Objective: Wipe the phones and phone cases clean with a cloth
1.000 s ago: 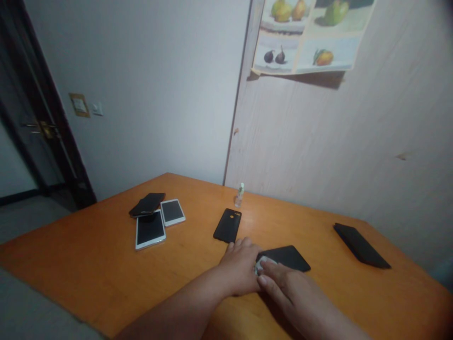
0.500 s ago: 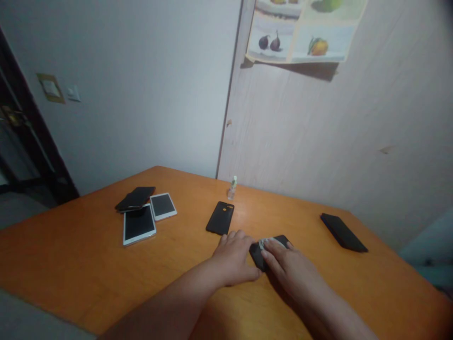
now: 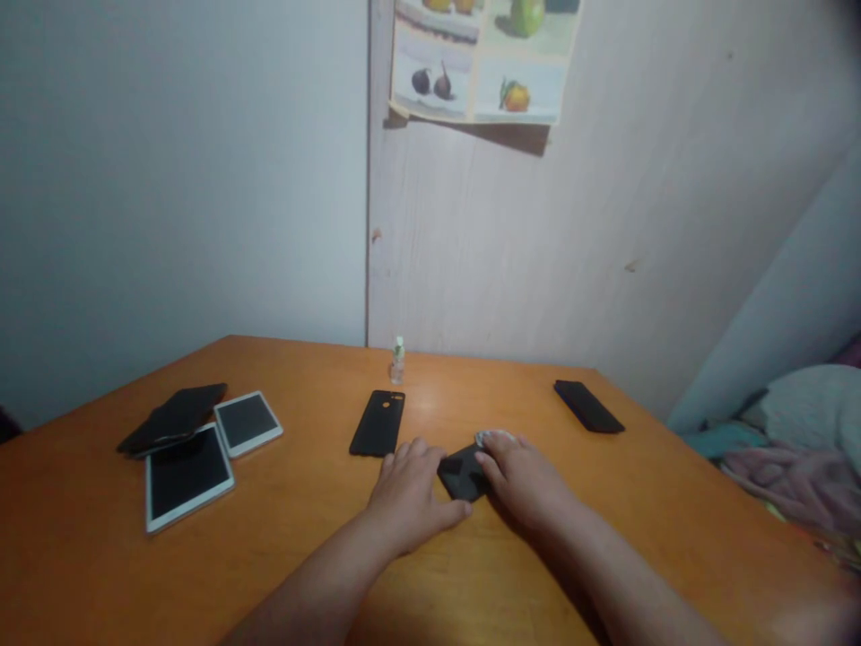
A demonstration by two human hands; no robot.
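A dark smartphone [image 3: 460,474] lies flat on the wooden table in front of me. My left hand [image 3: 410,498] braces its left side, forefinger at the upper left corner and thumb along the lower edge. Pressed down on the phone's right part, my right hand [image 3: 521,471] holds a white cloth or tissue [image 3: 485,438], of which only a bit shows past the fingers. Beyond my left hand is a black phone case [image 3: 378,423] with cutouts at its top. A small clear spray bottle [image 3: 397,362] stands upright behind the case.
On the left of the table [image 3: 302,511] lie two white-framed tablets [image 3: 190,475] and a black cover [image 3: 176,415], partly overlapping. A dark flat case [image 3: 588,406] rests at the right. A wall with a fruit poster [image 3: 481,63] rises behind; bedding [image 3: 807,449] is beyond the right edge.
My view has turned to the right, so the table items appear farther left. My right hand with the white cloth has slid toward the phone's far right end, baring more of its surface.
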